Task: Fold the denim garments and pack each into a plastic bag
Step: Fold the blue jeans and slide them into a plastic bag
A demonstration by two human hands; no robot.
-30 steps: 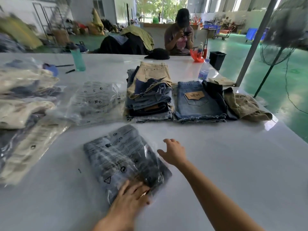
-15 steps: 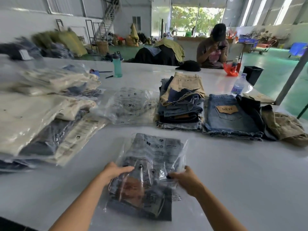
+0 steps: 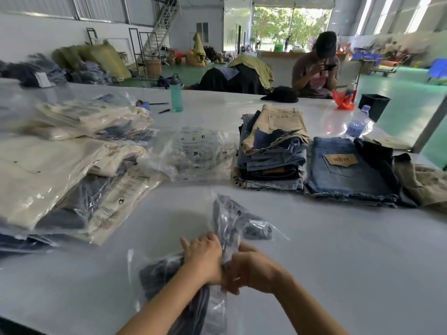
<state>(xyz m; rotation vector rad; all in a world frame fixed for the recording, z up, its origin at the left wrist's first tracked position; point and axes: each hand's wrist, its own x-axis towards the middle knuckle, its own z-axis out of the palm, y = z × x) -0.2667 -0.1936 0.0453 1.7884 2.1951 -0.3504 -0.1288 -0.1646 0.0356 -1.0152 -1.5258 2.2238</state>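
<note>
We hold the bagged denim garment (image 3: 229, 221) upright on edge over the near part of the white tabletop (image 3: 338, 262), the clear plastic bag (image 3: 217, 308) crumpled around it and trailing down toward us. Our left hand (image 3: 202, 256) grips the bundle from the left with fingers curled over the plastic, and our right hand (image 3: 251, 272) pinches it from the right, the two hands touching at the middle of the package. Beyond our hands, a stack of folded denim (image 3: 272, 151) with a tan pair on top sits toward the far middle of the tabletop, and just beside it on the right lies a pair of blue denim shorts (image 3: 348, 175) bearing a "NEW" patch, with a khaki garment (image 3: 425, 180) past that. To the left of the stack lie empty printed plastic bags (image 3: 196, 151), and farther left a pile of packed bags (image 3: 60, 170) holds cream and dark garments. A teal bottle (image 3: 176, 94) stands at the far side, and a seated person (image 3: 314, 66) is at the far edge.
</note>
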